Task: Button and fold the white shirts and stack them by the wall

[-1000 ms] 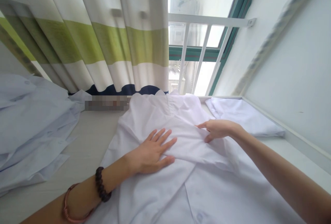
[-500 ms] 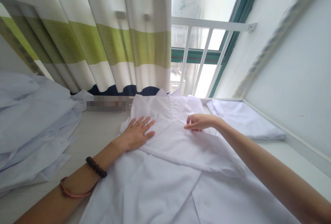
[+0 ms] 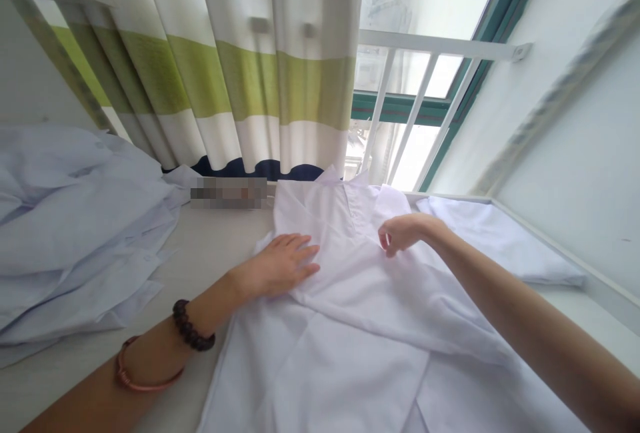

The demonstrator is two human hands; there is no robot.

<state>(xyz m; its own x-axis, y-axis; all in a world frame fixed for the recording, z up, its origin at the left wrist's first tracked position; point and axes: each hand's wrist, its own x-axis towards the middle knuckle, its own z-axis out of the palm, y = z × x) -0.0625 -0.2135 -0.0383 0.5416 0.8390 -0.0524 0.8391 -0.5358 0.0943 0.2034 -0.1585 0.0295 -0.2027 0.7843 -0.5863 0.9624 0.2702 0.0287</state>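
Resting palm-down on white garment (image 3: 355, 326), left hand (image 3: 281, 265)

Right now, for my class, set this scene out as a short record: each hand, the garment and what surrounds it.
Left hand: palm down, fingers extended, over the left part of the garment
Right hand: fingers curled at the cloth; whether it pinches any cannot be told
Garment: white, laid out, collar at the far end
Left arm: beaded bracelet, reddish bangle
Left side: heap of white clothes
Right side: folded cloth, white
Beyond: striped curtain, white railing
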